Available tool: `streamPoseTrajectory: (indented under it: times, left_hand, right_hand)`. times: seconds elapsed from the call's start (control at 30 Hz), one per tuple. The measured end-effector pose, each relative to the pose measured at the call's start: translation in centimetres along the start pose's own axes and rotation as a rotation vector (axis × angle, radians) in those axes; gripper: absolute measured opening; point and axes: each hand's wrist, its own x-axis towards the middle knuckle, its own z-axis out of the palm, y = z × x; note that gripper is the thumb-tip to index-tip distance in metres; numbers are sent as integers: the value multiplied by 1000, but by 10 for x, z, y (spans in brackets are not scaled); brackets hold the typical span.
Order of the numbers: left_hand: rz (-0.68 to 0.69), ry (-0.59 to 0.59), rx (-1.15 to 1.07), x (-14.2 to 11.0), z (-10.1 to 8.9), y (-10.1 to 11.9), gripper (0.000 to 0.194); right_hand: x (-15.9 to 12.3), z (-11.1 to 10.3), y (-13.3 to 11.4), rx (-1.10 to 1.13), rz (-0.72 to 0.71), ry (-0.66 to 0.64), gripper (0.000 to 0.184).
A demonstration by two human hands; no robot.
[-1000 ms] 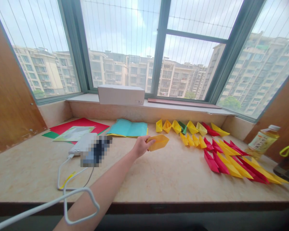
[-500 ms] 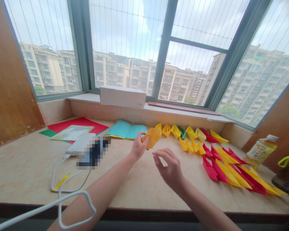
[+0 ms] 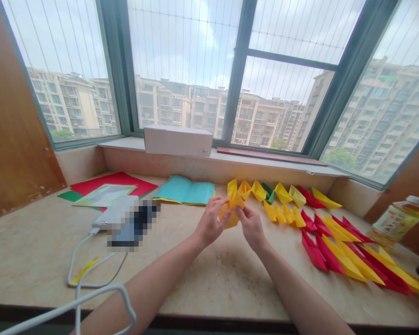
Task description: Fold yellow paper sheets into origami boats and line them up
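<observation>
A piece of folded yellow paper (image 3: 231, 219) is held up above the counter between my two hands. My left hand (image 3: 211, 221) grips its left side, thumb on the near face. On the right edge, my right hand (image 3: 253, 227) pinches it between thumb and fingers. The upper part of the paper stands partly parted, though fingers hide some folds. Just behind and to the right are small folded paper boats, among them a yellow boat (image 3: 259, 190) and a green boat (image 3: 268, 192). More yellow folded pieces (image 3: 279, 213) lie in a row in front of them.
Red boats (image 3: 313, 251) and long yellow ones fill the right side, near a drink bottle (image 3: 400, 218). Blue paper (image 3: 186, 190) lies behind my left hand. At left are red sheets (image 3: 115, 181), a white power bank (image 3: 120, 211), a blurred-out dark object and a white cable (image 3: 101, 291).
My right hand has moved up and left and taken hold of the yellow paper. The paper has turned and come slightly nearer, its top now parted. The view has shifted slightly.
</observation>
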Motion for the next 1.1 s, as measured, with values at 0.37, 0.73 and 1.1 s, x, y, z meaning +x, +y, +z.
streamPoseTrajectory:
  times: [0.37, 0.73, 1.1]
  left_hand:
    - [-49, -121, -282, -1, 3, 17, 41]
    - [-488, -120, -968, -2, 7, 23, 36]
    - [-500, -117, -741, 12, -12, 13, 42]
  right_hand:
    - [-11, 3, 0, -380, -301, -29, 43]
    - [-7, -3, -6, -468, -268, -62, 40]
    - [6, -20, -14, 62, 168, -57, 37]
